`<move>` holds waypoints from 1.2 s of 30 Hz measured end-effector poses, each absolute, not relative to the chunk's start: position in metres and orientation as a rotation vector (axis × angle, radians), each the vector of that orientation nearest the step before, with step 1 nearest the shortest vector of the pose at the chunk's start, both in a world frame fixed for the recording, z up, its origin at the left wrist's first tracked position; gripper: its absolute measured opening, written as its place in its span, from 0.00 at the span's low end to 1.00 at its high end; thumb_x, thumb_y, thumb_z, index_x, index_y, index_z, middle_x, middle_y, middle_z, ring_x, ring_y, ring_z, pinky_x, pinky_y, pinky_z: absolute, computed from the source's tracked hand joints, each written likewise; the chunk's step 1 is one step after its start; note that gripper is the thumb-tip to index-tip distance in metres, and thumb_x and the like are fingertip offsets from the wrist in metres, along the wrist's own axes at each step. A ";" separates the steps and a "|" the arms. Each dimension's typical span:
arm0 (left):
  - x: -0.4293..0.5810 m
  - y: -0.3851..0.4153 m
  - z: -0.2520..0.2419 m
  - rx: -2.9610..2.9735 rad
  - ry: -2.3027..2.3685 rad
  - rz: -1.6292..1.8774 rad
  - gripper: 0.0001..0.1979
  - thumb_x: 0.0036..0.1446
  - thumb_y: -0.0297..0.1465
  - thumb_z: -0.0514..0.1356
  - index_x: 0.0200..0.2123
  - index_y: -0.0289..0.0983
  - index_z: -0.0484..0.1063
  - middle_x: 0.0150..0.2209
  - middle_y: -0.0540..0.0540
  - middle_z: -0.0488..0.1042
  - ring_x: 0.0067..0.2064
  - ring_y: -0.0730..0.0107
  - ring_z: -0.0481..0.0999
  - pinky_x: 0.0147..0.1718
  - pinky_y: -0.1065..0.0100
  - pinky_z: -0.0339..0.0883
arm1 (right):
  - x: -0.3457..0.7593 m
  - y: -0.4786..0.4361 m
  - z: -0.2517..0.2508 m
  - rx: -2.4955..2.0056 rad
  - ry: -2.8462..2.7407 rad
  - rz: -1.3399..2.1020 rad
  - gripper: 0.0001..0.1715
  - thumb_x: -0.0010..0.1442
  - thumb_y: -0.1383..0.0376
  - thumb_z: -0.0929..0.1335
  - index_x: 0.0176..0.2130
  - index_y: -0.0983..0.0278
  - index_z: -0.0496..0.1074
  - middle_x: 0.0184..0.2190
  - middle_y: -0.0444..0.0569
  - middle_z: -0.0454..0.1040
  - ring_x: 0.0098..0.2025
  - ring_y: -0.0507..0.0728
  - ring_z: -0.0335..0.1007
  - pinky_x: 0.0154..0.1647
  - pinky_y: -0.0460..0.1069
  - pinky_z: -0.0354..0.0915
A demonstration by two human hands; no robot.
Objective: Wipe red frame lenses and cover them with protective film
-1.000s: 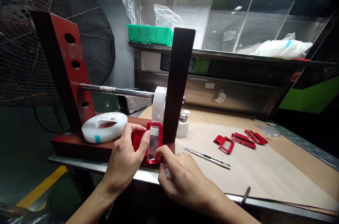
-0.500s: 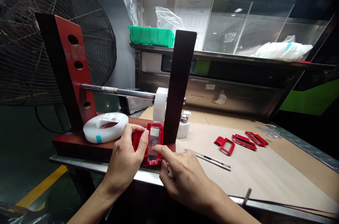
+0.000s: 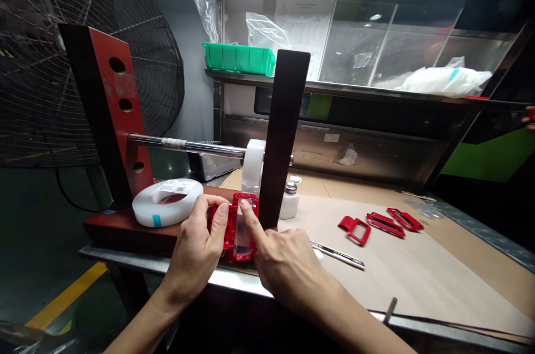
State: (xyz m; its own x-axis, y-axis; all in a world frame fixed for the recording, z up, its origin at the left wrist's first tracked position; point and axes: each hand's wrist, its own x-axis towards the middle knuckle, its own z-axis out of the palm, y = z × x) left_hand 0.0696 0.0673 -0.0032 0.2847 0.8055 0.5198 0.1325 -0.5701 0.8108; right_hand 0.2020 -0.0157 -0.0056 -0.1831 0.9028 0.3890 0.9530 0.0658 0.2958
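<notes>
My left hand (image 3: 196,248) grips a red plastic housing (image 3: 254,214) by its left side, thumb on top. The housing has a long window with a clear film (image 3: 242,237) over it. My right hand (image 3: 288,256) lays its index fingertip on the upper end of this window, while its other fingers curl under. A bit of something white (image 3: 319,255) shows past the right hand's far edge; its kind is hidden. Just behind the housing, a roll of clear film tape (image 3: 253,167) hangs on a metal rod (image 3: 200,147) of the dark red stand (image 3: 286,136).
A spare tape roll (image 3: 144,212) lies on the stand's base at left. Right of the stand are a white bottle (image 3: 289,203), a utility knife (image 3: 340,255) and red plastic frames (image 3: 385,224) on brown paper. A green bin (image 3: 238,58) sits on the shelf. Another person's hand (image 3: 530,120) shows far right.
My right index finger has moved up the window from its middle to its top end. The left hand keeps its hold. A person's hand has appeared at the right edge.
</notes>
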 end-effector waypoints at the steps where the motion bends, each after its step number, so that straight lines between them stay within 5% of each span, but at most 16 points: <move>1: 0.070 0.067 -0.003 1.898 0.851 1.312 0.12 0.60 0.44 0.52 0.36 0.42 0.63 0.25 0.53 0.69 0.26 0.66 0.73 0.22 0.68 0.67 | 0.202 -0.015 -0.007 -1.947 -2.212 -0.744 0.49 0.53 0.73 0.61 0.66 0.76 0.31 0.22 0.46 0.75 0.19 0.57 0.68 0.17 0.51 0.44; 16: 0.069 0.068 -0.006 1.790 0.857 1.223 0.12 0.59 0.44 0.53 0.37 0.42 0.63 0.25 0.53 0.71 0.25 0.66 0.72 0.22 0.67 0.69 | 0.201 -0.011 -0.011 -1.984 -2.252 -0.713 0.52 0.49 0.76 0.62 0.65 0.81 0.31 0.23 0.47 0.75 0.19 0.56 0.68 0.15 0.50 0.47; 21: 0.068 0.069 0.000 1.831 0.909 1.172 0.15 0.59 0.45 0.51 0.42 0.42 0.65 0.33 0.49 0.74 0.31 0.63 0.75 0.30 0.64 0.69 | 0.217 -0.026 -0.011 -1.801 -2.160 -0.641 0.45 0.59 0.73 0.59 0.66 0.74 0.28 0.25 0.44 0.75 0.18 0.55 0.67 0.18 0.50 0.49; 25: 0.066 0.069 0.004 1.975 0.941 1.165 0.15 0.61 0.44 0.49 0.40 0.41 0.68 0.37 0.48 0.75 0.38 0.60 0.74 0.37 0.65 0.66 | 0.255 -0.038 -0.014 -2.082 -1.956 -0.482 0.28 0.65 0.67 0.57 0.63 0.67 0.52 0.34 0.48 0.77 0.27 0.55 0.72 0.26 0.49 0.56; 28: 0.065 0.071 0.004 1.996 0.938 1.144 0.15 0.62 0.43 0.48 0.41 0.42 0.68 0.35 0.49 0.75 0.37 0.62 0.73 0.36 0.66 0.65 | 0.289 -0.044 -0.023 -2.372 -1.875 -0.401 0.15 0.65 0.68 0.59 0.46 0.64 0.72 0.39 0.51 0.75 0.32 0.58 0.73 0.26 0.49 0.53; 31: 0.066 0.071 0.001 1.987 0.945 1.133 0.15 0.62 0.45 0.47 0.37 0.43 0.66 0.32 0.51 0.73 0.35 0.62 0.72 0.34 0.66 0.64 | 0.315 -0.050 -0.034 -2.467 -1.871 -0.311 0.10 0.61 0.69 0.64 0.34 0.67 0.75 0.34 0.54 0.75 0.30 0.58 0.73 0.24 0.48 0.50; 36: 0.072 0.071 0.005 2.005 1.031 1.087 0.17 0.56 0.50 0.53 0.34 0.43 0.64 0.25 0.54 0.70 0.27 0.63 0.71 0.29 0.65 0.63 | 0.330 -0.055 -0.045 -2.507 -1.803 -0.232 0.09 0.60 0.69 0.65 0.32 0.67 0.75 0.34 0.55 0.75 0.32 0.59 0.73 0.25 0.48 0.51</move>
